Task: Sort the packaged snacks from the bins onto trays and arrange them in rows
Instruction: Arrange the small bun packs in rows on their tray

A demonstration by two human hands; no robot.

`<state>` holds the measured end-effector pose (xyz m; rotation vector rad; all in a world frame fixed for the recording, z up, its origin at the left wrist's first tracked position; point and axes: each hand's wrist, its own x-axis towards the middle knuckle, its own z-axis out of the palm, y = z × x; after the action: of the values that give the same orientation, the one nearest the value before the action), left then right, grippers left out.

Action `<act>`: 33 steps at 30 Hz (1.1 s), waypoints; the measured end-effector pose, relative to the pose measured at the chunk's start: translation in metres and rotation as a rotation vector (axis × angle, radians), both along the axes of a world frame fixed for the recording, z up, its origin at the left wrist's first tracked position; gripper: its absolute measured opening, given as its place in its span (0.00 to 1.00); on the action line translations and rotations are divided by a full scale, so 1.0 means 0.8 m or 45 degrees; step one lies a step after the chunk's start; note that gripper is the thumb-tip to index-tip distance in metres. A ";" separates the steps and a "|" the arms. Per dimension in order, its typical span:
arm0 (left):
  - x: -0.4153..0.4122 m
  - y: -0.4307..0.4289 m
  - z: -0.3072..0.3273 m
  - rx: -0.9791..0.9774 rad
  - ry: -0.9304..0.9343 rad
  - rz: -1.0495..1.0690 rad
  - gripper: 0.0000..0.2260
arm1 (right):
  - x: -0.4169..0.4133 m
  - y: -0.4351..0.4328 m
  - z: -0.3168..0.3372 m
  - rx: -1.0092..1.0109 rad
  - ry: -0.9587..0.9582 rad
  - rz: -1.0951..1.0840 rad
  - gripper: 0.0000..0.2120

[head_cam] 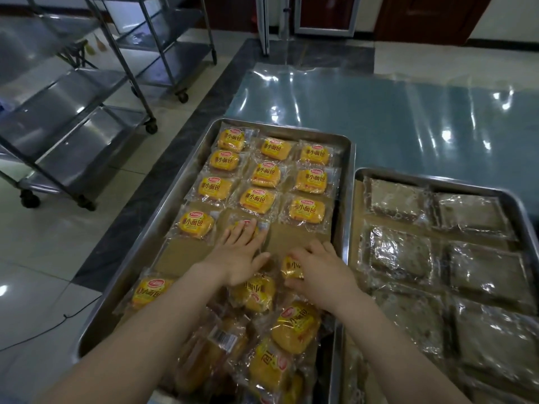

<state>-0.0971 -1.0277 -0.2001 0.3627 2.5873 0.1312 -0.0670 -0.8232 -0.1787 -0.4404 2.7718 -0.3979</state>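
A steel tray lined with brown paper holds yellow bread packs laid in three rows at its far end. My left hand lies flat with straight fingers on one pack in the middle row, mostly covering it. My right hand has its fingers curled round another yellow pack just right of the left hand. A loose pile of the same packs fills the tray's near end under my forearms.
A second steel tray to the right holds brown clear-wrapped packs in rows. Both trays stand on a table under shiny plastic film. Wheeled steel racks stand on the tiled floor to the left.
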 end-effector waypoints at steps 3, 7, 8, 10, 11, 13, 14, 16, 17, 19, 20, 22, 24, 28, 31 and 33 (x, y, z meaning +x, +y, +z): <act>0.000 -0.002 -0.007 0.006 0.097 -0.029 0.27 | -0.002 -0.014 -0.010 0.060 0.191 -0.158 0.24; 0.015 -0.009 -0.008 0.072 0.250 -0.041 0.28 | -0.012 -0.021 -0.023 0.046 0.388 -0.222 0.30; 0.021 -0.010 -0.008 0.092 0.292 -0.027 0.28 | -0.013 -0.020 -0.027 0.050 0.379 -0.205 0.34; 0.035 -0.012 -0.008 0.116 0.335 0.013 0.30 | -0.012 -0.019 -0.038 0.089 0.333 -0.099 0.38; 0.041 -0.013 -0.010 0.120 0.330 0.034 0.30 | -0.012 -0.019 -0.042 0.121 0.301 -0.031 0.39; 0.054 -0.014 -0.014 0.112 0.285 0.069 0.30 | -0.011 -0.020 -0.049 0.180 0.226 0.074 0.39; 0.058 -0.014 -0.017 0.105 0.261 0.084 0.30 | -0.012 -0.020 -0.051 0.195 0.192 0.103 0.38; 0.062 -0.014 -0.021 0.090 0.252 0.113 0.29 | -0.013 -0.022 -0.052 0.208 0.147 0.125 0.37; 0.062 -0.014 -0.023 0.082 0.264 0.122 0.28 | -0.014 -0.022 -0.052 0.215 0.135 0.128 0.36; 0.061 -0.013 -0.024 0.077 0.275 0.132 0.28 | -0.017 -0.022 -0.052 0.224 0.116 0.144 0.36; 0.061 -0.013 -0.024 0.085 0.272 0.133 0.28 | -0.018 -0.022 -0.053 0.224 0.103 0.152 0.36; 0.062 -0.013 -0.023 0.110 0.263 0.134 0.28 | -0.023 -0.021 -0.053 0.221 0.089 0.163 0.36; 0.063 -0.013 -0.023 0.144 0.253 0.144 0.27 | -0.028 -0.021 -0.053 0.217 0.096 0.170 0.36; 0.061 -0.011 -0.018 0.171 0.217 0.153 0.28 | -0.040 -0.022 -0.048 0.224 0.079 0.191 0.36; 0.065 -0.010 -0.008 0.204 0.261 0.191 0.29 | -0.041 -0.020 -0.042 0.210 0.084 0.186 0.36; 0.074 -0.009 -0.002 0.310 0.437 0.399 0.26 | -0.035 -0.019 -0.037 0.147 0.157 0.171 0.35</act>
<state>-0.0381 -1.0349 -0.2019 0.0629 2.9615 0.5409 -0.0949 -0.8386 -0.2083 -0.6381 2.8436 -0.1839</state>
